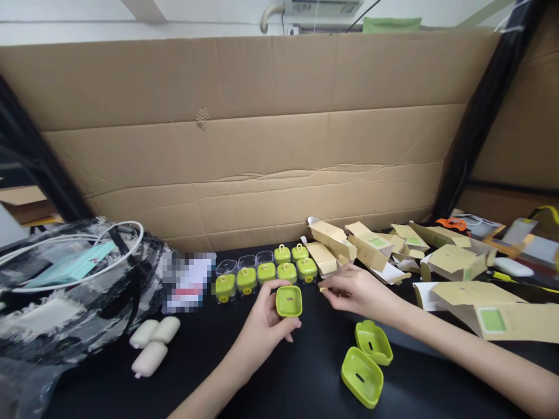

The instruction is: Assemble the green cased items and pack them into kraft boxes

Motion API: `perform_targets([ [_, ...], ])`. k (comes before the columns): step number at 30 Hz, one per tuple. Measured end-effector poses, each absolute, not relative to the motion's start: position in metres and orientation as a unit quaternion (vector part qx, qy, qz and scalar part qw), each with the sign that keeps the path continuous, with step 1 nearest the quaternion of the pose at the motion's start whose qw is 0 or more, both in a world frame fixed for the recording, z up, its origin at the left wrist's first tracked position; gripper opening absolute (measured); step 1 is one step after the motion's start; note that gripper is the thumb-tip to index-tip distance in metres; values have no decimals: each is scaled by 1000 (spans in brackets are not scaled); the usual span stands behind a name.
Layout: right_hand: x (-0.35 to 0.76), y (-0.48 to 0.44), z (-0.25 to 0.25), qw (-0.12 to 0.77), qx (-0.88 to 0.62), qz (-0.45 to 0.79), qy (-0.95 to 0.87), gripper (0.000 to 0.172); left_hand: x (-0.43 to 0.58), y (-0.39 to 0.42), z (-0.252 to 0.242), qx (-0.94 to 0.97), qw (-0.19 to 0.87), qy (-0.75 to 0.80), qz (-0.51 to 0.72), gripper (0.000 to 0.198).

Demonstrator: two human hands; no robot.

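My left hand (pixel 265 326) grips a small green square lid (pixel 289 309), its hollow side with a central slot turned toward me. To the right of it, apart from the lid, my right hand (pixel 358 292) is closed in a pinch on a tiny yellowish piece (pixel 323 289), too small to name. Behind both hands stand several clear square jars with green lids (pixel 266 272), most with a loop on top. Two larger green pieces with slots, a scalloped lid (pixel 373 342) and a rounded tray (pixel 362 377), lie below my right forearm.
Three cream oval pieces (pixel 149 358) lie at the left, near a patterned bag (pixel 87 314). Opened tan boxes (pixel 458 262) are heaped at the right. A tall cardboard sheet (pixel 279 134) walls off the back of the black table (pixel 209 361).
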State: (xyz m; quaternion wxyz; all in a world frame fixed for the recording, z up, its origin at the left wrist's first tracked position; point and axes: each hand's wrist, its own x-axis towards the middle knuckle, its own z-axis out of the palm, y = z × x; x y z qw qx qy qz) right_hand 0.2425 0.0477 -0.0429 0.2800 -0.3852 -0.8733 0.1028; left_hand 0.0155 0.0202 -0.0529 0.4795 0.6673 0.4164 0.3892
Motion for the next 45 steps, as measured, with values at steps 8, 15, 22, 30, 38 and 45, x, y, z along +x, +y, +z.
perform_targets([
  [8,231,24,-37,381,-358,310,-794,26,23,8,-51,466,685,365,425,46],
  [15,223,10,-34,454,-325,323,-764,9,26,6,-48,391,745,318,436,30],
  [22,229,11,-36,440,-336,285,-782,14,24,6,-48,359,776,320,408,29],
  [30,227,10,-33,330,-258,-105,-902,13,32,2,-48,474,729,339,360,27],
  [38,222,2,-32,221,-261,-108,-934,25,34,0,-50,515,690,370,349,28],
  [45,218,2,-38,188,-285,-94,-935,24,33,1,-51,490,715,381,322,34],
])
